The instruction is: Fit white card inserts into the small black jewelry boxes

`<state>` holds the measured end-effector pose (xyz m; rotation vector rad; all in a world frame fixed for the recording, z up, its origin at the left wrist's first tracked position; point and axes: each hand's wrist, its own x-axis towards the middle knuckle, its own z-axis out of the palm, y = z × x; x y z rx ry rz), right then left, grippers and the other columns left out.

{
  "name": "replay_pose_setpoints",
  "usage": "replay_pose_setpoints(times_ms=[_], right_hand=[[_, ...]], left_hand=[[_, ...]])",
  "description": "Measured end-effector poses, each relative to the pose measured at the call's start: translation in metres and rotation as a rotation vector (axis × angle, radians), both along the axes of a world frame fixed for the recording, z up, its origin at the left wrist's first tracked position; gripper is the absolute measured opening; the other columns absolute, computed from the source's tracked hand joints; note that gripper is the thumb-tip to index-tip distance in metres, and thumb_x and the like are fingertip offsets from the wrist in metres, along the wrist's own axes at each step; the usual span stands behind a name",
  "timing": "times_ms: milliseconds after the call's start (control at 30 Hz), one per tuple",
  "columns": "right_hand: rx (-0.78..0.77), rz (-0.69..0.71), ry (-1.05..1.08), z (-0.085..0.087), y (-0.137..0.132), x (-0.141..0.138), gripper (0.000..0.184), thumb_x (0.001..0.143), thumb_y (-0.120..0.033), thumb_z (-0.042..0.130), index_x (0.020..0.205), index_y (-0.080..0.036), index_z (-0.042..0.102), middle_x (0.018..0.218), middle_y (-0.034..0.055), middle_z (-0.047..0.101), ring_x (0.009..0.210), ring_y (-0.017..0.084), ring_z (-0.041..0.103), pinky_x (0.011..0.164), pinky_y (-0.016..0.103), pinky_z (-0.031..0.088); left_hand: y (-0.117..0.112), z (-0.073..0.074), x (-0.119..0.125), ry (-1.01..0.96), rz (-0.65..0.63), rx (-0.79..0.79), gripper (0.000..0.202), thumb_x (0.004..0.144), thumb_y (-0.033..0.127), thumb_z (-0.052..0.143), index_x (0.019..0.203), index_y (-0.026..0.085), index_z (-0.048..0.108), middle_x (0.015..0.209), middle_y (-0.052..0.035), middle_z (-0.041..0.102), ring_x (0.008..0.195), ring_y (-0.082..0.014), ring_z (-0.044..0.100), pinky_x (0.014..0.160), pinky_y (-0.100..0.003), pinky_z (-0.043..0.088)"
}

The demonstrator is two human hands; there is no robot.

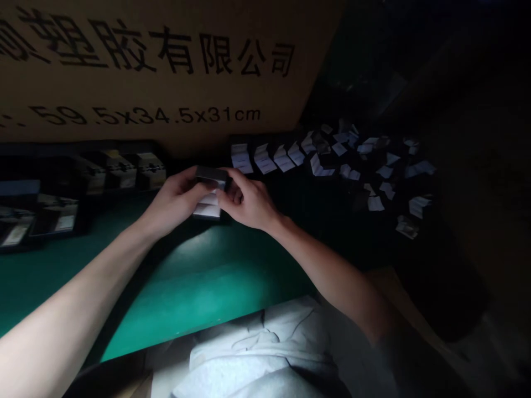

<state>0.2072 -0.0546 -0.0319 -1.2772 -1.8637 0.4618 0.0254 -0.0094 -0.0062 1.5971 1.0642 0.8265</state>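
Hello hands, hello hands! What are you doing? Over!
Left hand, right hand holding small dark box. White folded paper under it. More folded papers off to the right.

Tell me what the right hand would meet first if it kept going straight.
The right hand would likely meet the small dark box first, since its fingers already touch it; the left hand lies just beyond.

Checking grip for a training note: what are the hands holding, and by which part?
A small dark box, held by its opposite ends between the left hand and the right hand; white folded paper shows beneath it.
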Motion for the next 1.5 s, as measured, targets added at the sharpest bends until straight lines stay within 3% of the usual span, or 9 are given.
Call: replay_pose_setpoints(times_ms=[867, 1267, 1500], right_hand=[[-0.001, 0.006, -0.003, -0.0040, 0.0007, 0.0008, 0.040, 0.101, -0.031, 0.057, 0.139, -0.019, 0.054, 0.083, -0.0025, 0.070, 0.073, 0.011, 0.068, 0.067, 0.021, 0.053], [0.018, 0.003, -0.012, -0.0031, -0.0002, 0.0006, 0.035, 0.102, -0.028, 0.056, 0.136, -0.019, 0.055, 0.081, -0.0028, 0.070, 0.072, 0.011, 0.068, 0.065, 0.021, 0.051], [-0.001, -0.006, -0.064, -0.0036, 0.0003, 0.0006, 0.039, 0.103, -0.029, 0.054, 0.141, -0.019, 0.053, 0.084, -0.0015, 0.071, 0.075, 0.012, 0.069, 0.067, 0.021, 0.052]], left_hand=[[0.0000, 0.0010, 0.0005, -0.038, 0.093, -0.101, 0.021, 0.078, 0.037, 0.074, 0.085, 0.018, 0.070, 0.082, -0.0003, 0.067, 0.076, -0.0161, 0.059, 0.067, -0.024, 0.046], [-0.0011, 0.0024, 0.0035, -0.067, 0.072, -0.127, 0.019, 0.078, 0.035, 0.074, 0.085, 0.018, 0.068, 0.079, 0.0000, 0.067, 0.071, -0.0141, 0.059, 0.063, -0.024, 0.045], [-0.0004, -0.0008, 0.0005, -0.059, 0.082, -0.148, 0.024, 0.081, 0.039, 0.074, 0.093, 0.018, 0.071, 0.086, -0.0023, 0.071, 0.076, -0.0163, 0.064, 0.065, -0.025, 0.051]])
